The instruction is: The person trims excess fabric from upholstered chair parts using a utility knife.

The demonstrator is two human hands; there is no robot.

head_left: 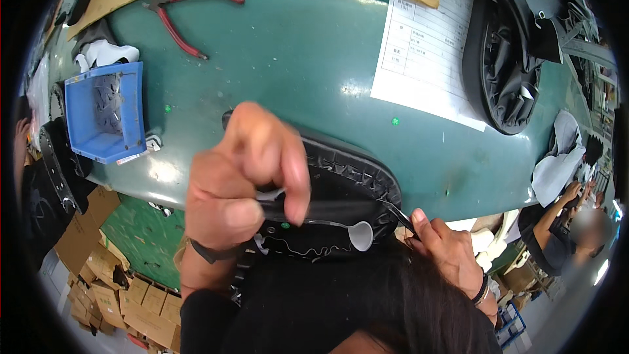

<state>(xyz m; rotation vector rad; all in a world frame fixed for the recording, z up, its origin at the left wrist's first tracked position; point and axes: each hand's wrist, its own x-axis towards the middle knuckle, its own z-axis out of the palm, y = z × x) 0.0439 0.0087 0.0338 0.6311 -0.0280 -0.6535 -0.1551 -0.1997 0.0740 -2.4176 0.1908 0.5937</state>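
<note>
My left hand (246, 177) is raised over the work, its fingers curled in toward the thumb. It is smeared by motion, and what it may hold is hidden. In my right hand (445, 246) is a slim pointed metal tool (397, 213), its tip at the piece's right edge. Below both hands lies a black padded piece (347, 187) with a gathered, folded-over rim, overlapping the table's near edge against my body. On its near part are a pale grey spoon-shaped end (360, 236) on a thin strip and a wavy white cord (308, 251).
On the green table (295, 59) are red-handled cutting pliers (175, 16), a blue bin (105, 146) of small metal pieces, a printed sheet (422, 59) and another black rimmed piece (501, 59). Cardboard boxes (131, 301) stand lower left. People are at both sides.
</note>
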